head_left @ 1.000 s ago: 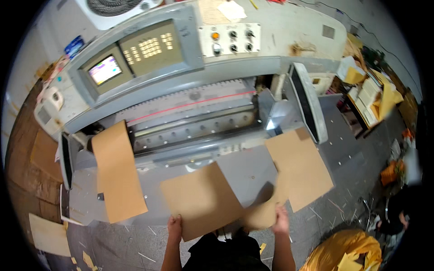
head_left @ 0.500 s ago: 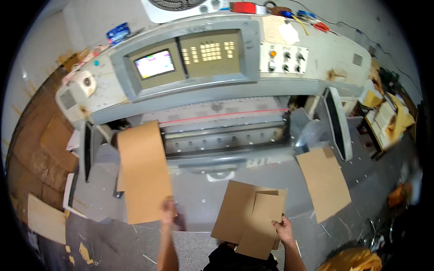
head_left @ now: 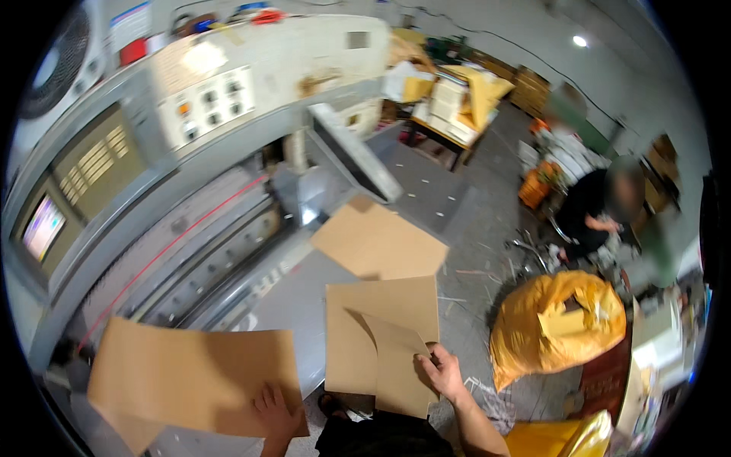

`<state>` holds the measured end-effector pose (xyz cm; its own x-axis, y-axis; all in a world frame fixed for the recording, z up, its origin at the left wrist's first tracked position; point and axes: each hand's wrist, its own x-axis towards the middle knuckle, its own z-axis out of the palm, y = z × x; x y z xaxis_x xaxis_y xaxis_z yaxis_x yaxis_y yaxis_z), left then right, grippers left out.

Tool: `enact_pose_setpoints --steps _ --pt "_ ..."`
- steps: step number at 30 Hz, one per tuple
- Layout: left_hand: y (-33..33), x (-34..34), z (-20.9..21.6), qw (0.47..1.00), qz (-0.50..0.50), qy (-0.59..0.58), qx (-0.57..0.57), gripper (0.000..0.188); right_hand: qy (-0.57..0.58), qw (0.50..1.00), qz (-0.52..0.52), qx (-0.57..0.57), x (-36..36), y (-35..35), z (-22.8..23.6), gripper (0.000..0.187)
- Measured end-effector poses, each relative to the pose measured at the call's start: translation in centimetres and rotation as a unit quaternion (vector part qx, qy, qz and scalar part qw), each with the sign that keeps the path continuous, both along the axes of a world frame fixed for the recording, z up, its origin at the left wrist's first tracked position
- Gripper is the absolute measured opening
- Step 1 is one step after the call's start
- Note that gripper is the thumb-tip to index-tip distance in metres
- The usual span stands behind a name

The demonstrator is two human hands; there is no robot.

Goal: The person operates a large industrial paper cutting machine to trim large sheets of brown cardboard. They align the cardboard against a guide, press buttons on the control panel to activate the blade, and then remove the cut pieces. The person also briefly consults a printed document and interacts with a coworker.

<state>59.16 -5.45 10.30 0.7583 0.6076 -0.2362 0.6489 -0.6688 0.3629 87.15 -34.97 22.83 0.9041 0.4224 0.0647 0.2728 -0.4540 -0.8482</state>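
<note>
Left hand [head_left: 276, 413], loosely spread, has moved from the edge onto the long brown sheet [head_left: 183, 365] at lower left, seemingly steadying it, while the right hand [head_left: 445, 373] pinches brown boards [head_left: 400, 362] at lower centre.

The left hand [head_left: 276, 413] lies palm down, its fingers [head_left: 268, 394] extended and slightly spread; most of the left forearm [head_left: 274, 448] falls below the view. The right hand [head_left: 445, 373] is closed in a pinch, thumb [head_left: 427, 368] directed leftward; the right forearm [head_left: 478, 423] slants up and leftward from the lower edge.
</note>
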Motion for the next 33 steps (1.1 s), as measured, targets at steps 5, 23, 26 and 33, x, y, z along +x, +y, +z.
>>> enact_pose_setpoints --steps 5,23,26,33 --pt "-1.8 8.5 -1.6 0.99 -0.076 -0.041 0.107 0.106 0.108 0.973 -0.116 0.168 1.1 -8.0 -1.1 0.008" --pt "-5.2 33.1 -4.6 0.829 0.085 -0.145 0.533 0.031 -0.132 0.93 -0.254 -0.231 12.5 -43.3 -2.2 0.015" --pt "-15.8 41.4 6.2 0.901 -0.023 -0.236 0.364 0.035 -0.132 0.916 -0.298 -0.233 13.8 -47.8 0.6 0.014" --pt "-14.4 48.4 -8.2 0.918 -0.102 -0.124 0.364 0.06 -0.098 0.846 -0.522 -0.044 18.8 -61.6 1.3 0.017"
